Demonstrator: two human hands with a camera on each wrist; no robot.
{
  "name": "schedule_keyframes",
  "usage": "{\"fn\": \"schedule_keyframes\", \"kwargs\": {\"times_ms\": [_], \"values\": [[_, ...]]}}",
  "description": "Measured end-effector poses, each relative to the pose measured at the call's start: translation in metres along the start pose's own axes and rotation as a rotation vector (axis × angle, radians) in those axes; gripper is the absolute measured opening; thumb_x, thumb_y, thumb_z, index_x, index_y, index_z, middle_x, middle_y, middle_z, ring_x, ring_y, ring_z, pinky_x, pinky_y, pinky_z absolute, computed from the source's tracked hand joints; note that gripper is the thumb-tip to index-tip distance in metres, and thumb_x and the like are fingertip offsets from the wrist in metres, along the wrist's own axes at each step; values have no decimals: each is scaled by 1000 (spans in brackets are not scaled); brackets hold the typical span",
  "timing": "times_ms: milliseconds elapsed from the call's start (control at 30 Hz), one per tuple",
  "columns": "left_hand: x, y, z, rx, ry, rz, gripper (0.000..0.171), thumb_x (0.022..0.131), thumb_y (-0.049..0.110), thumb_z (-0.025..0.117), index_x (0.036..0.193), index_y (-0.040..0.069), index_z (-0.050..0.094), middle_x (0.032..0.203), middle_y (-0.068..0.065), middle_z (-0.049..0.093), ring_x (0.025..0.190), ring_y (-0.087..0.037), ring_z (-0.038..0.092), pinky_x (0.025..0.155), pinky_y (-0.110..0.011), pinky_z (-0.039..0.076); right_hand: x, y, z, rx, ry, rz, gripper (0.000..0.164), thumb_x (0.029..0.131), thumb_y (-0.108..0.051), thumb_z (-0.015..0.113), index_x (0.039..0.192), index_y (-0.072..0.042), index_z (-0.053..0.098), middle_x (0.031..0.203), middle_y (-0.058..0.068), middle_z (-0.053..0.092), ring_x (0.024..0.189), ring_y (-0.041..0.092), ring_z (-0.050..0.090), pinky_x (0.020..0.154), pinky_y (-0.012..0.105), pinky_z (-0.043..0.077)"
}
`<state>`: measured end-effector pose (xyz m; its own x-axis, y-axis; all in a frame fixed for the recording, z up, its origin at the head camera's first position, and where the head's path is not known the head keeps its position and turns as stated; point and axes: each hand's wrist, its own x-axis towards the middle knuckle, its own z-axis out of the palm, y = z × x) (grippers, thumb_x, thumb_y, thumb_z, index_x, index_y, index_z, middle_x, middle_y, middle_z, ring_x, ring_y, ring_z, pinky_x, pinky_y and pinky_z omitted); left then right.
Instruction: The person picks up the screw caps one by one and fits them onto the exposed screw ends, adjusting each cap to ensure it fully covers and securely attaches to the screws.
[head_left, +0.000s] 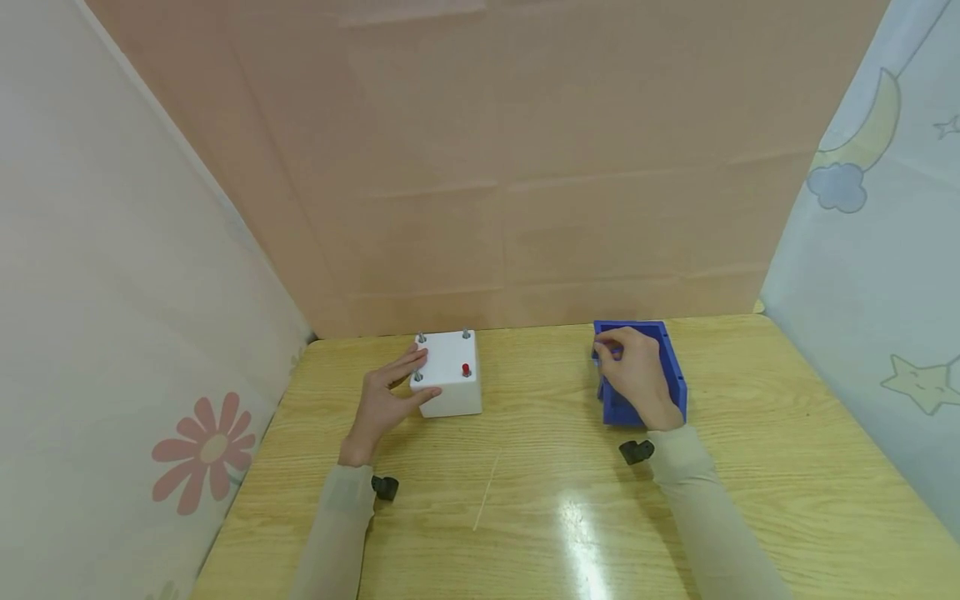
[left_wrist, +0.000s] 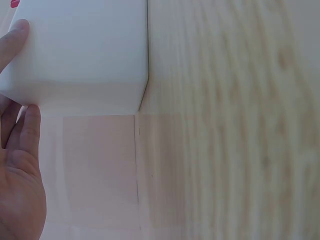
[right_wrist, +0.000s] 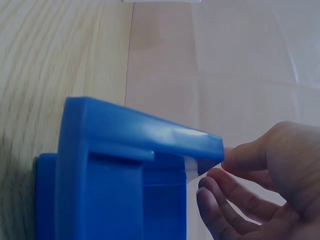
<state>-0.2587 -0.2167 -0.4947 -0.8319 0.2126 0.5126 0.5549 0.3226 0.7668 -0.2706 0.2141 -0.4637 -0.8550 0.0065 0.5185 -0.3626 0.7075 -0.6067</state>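
A white box (head_left: 448,374) stands on the table with upright metal posts at its top corners. A red cap (head_left: 466,369) sits on the front right post. My left hand (head_left: 385,406) holds the box at its left side, the thumb on the front face and the fingers on the left side and top edge. Further right is a blue bin (head_left: 677,385). Above that bin is my right hand (head_left: 636,367), fingers curled, with thumb and forefinger close together near its left rim. The bin's corner (right_wrist: 215,150) hides part of these fingertips, so anything between them cannot be made out.
The wooden table (head_left: 540,467) carries both things near its back edge. Behind it rises a brown paper-like wall (head_left: 517,167). Printed white panels flank it, the left one bearing a flower (head_left: 210,450). A thin pale line (head_left: 487,489) lies on the wood in front.
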Motion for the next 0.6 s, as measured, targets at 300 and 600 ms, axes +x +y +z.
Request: {"fn": "schedule_keyframes", "kwargs": {"times_ms": [300,600], "values": [[0,-2,0,-2,4,16,58,81,3,93,135,1,72,147,-15,66,149,-38,51,111,-16,47,2,4,-2,-16,-11,41,16,99,-1,71,110,7,79,101,24,77,86,37,74,75,53,64],[1,-2,-1,9,1,13,59,81,6,94,136,2,72,148,-13,66,150,-35,51,111,-17,47,3,10,-6,-66,-10,61,18,97,1,71,111,10,77,103,29,76,88,41,75,74,57,64]]}}
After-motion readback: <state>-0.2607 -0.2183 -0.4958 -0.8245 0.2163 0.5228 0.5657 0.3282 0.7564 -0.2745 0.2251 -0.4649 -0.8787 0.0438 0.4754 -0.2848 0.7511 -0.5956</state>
